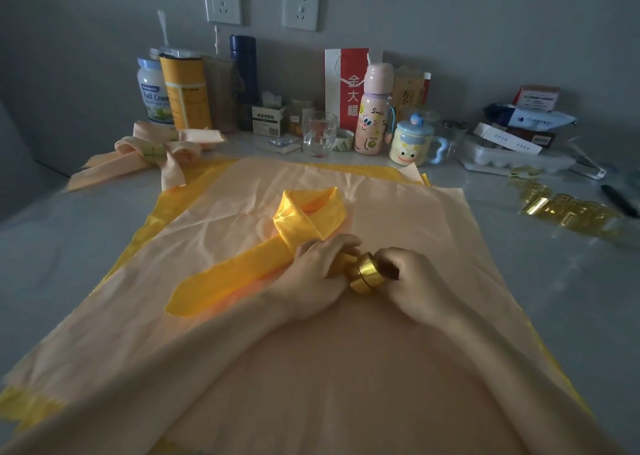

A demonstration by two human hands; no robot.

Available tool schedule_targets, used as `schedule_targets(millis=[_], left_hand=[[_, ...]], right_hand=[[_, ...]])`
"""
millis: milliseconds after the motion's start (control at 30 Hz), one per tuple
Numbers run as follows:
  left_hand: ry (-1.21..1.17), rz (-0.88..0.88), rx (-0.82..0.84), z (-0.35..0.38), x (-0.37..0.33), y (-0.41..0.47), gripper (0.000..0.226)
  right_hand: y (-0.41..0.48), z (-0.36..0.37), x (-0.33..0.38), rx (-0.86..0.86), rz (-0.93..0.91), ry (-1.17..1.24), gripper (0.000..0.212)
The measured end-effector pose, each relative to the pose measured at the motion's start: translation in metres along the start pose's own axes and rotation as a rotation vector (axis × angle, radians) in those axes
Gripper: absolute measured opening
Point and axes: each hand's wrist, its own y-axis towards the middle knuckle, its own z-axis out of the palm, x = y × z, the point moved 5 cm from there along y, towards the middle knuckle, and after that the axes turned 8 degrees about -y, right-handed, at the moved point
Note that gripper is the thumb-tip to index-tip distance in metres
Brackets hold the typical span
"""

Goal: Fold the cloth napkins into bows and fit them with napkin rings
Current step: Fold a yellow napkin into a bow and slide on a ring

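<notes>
On the spread peach cloth (242,205), the left hand (318,264) grips the looped yellow satin napkin strip (242,271) at its bunched end, apparently narrowing it so the right hand (412,274), fingers curled round the shiny gold napkin ring (367,276), can slide that on.

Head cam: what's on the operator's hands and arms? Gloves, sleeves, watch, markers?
Nothing worn that shows. The left hand and right hand are bare: no gloves, finger rings or tape. The left forearm and right forearm are bare to the frame's bottom edge: no sleeves, watch or bands. Dim light could hide small details.
</notes>
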Motion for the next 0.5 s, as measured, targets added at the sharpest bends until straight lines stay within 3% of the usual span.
schedule_targets(millis=[100, 500], left_hand=[[0.092, 0.091, 0.064, 0.007, -0.007, -0.005, 0.068], [0.322, 0.306, -0.058, -0.014, -0.005, 0.005, 0.055]], right_hand=[[0.0, -0.001, 0.0, -0.033, -0.001, 0.08, 0.02], [0.0, -0.009, 0.003, -0.008, 0.08, 0.208, 0.029]])
